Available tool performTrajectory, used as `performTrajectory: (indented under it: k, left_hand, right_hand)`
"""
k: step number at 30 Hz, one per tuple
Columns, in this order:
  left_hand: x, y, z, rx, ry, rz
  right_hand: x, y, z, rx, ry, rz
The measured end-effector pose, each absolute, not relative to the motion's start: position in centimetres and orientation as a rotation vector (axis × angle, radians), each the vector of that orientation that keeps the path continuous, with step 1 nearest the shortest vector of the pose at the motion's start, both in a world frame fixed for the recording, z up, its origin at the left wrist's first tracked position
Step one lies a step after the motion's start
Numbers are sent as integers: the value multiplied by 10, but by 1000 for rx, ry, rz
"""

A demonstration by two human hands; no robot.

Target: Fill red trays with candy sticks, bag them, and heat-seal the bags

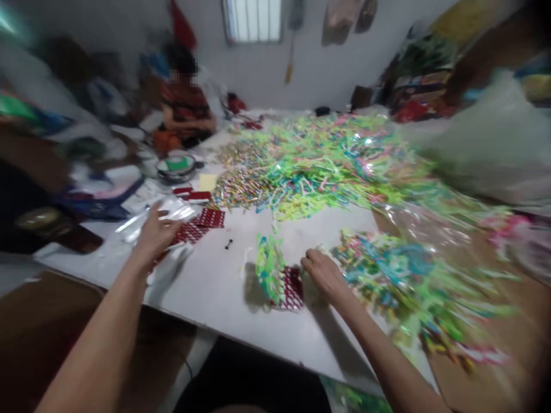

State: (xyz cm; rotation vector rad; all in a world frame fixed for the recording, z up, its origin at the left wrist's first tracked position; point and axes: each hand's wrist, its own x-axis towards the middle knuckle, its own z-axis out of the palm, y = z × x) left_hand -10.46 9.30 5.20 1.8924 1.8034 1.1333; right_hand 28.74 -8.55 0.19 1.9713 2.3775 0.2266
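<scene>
My left hand (160, 228), its fingers apart, is at the left over a crinkled clear plastic bag (183, 209) and a row of red patterned pieces (200, 225). Whether it touches them is blurred. My right hand (322, 272) has its fingers drawn together in a pinch; what is between them, if anything, is too small to make out. Just left of it, a red block with rows of pale marks (293, 288) lies on the white table (215, 284). Green and blue translucent strips (269, 267) stick out from its left side.
A large heap of green, blue and pink strips (318, 166) covers the far table, beside many small sticks (241, 186). Another strip pile (387, 269) lies right. A small black piece (228, 244) is mid-table. A co-worker (187, 106) sits at the far left.
</scene>
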Motion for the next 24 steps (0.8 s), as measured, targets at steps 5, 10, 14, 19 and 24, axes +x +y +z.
performTrajectory:
  k: [5,10,14,19,24]
  left_hand:
    - [-216,58,109,1561,2290,1458]
    - [-132,43,99,1913,1800,1033]
    - [5,35,105,2156,1098,817]
    - [96,16,115,2596,1043,420]
    - [116,19,92,2613,1137,137]
  right_hand:
    - [311,-72,-42,2037,2489,-7]
    - [315,-56,-49,2341,2199,-92]
    - [295,-64,-30,2483,1905,-172]
    - [287,-72,-5,2800,2085,-472]
    - [263,-90,-21,2880,2377,-909]
